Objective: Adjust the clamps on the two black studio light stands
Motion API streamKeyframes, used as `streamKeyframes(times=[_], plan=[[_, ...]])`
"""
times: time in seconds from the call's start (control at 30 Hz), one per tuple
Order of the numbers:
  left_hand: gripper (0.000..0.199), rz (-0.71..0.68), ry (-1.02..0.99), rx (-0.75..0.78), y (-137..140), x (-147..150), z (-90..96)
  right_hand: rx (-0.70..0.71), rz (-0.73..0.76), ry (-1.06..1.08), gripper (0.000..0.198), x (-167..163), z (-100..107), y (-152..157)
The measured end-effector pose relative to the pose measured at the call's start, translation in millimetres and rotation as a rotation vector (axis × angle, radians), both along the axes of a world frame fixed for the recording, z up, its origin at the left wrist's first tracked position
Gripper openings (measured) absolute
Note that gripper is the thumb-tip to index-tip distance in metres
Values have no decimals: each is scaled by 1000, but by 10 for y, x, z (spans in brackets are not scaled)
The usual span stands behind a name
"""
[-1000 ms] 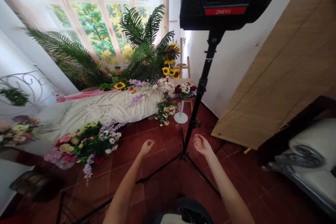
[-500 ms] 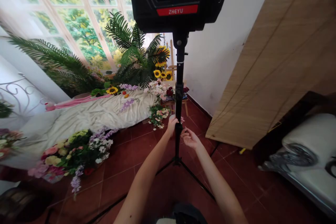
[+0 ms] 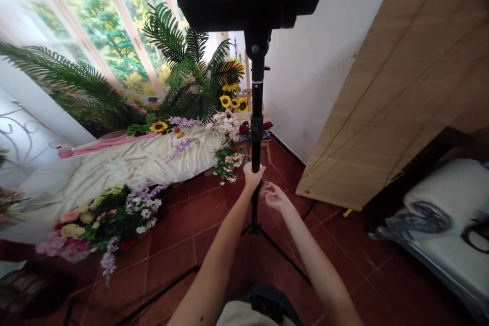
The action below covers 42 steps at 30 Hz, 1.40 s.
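A black light stand (image 3: 256,104) rises upright before me, carrying a large black studio light (image 3: 229,10) with a red label. My left hand (image 3: 253,179) is wrapped around the lower part of the pole. Just below and to the right, my right hand (image 3: 272,196) has its fingers curled in a pinch against the pole's side, at a small locking knob mostly hidden by the fingertips. A white round thing (image 3: 247,167) shows partly behind my left hand. The stand's legs spread on the red tiled floor (image 3: 214,249).
Artificial flowers (image 3: 95,219) and a cream cloth (image 3: 126,163) lie to the left. Palm fronds (image 3: 179,61) and sunflowers (image 3: 233,102) stand behind the pole. On the right are a hanging wooden blind (image 3: 344,112) and a pale upholstered seat (image 3: 454,204).
The view has shifted slightly, so the light sits higher and a little to the left. My left hand now wraps more fully around the pole, with the right hand still close beside it.
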<state>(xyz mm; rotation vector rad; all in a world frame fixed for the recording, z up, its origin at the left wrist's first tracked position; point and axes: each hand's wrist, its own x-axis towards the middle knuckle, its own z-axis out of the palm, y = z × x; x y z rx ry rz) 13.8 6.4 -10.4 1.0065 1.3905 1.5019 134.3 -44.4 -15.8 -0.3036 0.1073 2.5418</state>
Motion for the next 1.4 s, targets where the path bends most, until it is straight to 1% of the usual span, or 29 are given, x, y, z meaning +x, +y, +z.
streamKeyframes(times=[0.13, 0.2, 0.23, 0.27, 0.4, 0.47, 0.53, 0.57, 0.6, 0.63, 0.67, 0.73, 0.8, 0.87, 0.93, 0.97, 1.03, 1.1, 1.23, 1.3, 1.37, 1.4], plan=[[30, 78, 172, 24, 2, 19, 0, -3, 27, 37, 15, 9, -48, 33], [29, 115, 197, 30, 6, 35, -2, 61, 9, -13, 14, 12, -54, 38], [30, 124, 206, 30, 7, 40, -3, 130, -13, -82, 12, 8, -52, 36], [31, 131, 214, 27, 8, 43, -4, 232, -43, -203, 12, 0, -49, 31], [32, 159, 250, 5, 3, 37, -4, 654, -178, -827, 14, -82, -65, -57], [32, 162, 261, -8, 1, 36, -8, 884, -298, -1179, 16, -120, -97, -139], [31, 163, 264, -20, 2, 40, -16, 1159, -415, -1570, 20, -130, -129, -221], [31, 166, 265, -24, 3, 44, -19, 1280, -445, -1736, 24, -124, -141, -254], [31, 169, 268, -25, 5, 48, -22, 1356, -442, -1842, 28, -114, -148, -278], [31, 171, 273, -28, 6, 52, -23, 1397, -414, -1901, 32, -101, -151, -292], [31, 170, 279, -30, 5, 54, -22, 1409, -378, -1919, 36, -90, -150, -296], [30, 161, 290, -39, 1, 54, -14, 1351, -325, -1852, 42, -81, -144, -276], [29, 156, 298, -47, -7, 47, -3, 1196, -290, -1677, 51, -99, -144, -228], [28, 153, 301, -49, -13, 38, 3, 996, -270, -1493, 59, -132, -152, -170], [27, 148, 296, -43, -15, 31, 1, 840, -265, -1378, 59, -163, -164, -122], [27, 145, 291, -35, -13, 29, -3, 801, -275, -1351, 55, -172, -167, -108], [26, 142, 282, -18, -5, 28, -15, 778, -298, -1314, 47, -178, -156, -104], [26, 145, 279, -7, 2, 30, -26, 752, -287, -1261, 43, -169, -119, -131], [28, 144, 277, -13, 6, 31, -36, 589, -207, -1149, 50, -137, -11, -194], [29, 145, 278, -20, 4, 31, -34, 549, -148, -1142, 50, -120, 15, -187], [30, 145, 282, -21, 0, 32, -30, 609, -129, -1189, 42, -101, 11, -158], [30, 145, 282, -15, -2, 34, -28, 678, -165, -1248, 36, -92, 2, -143]])
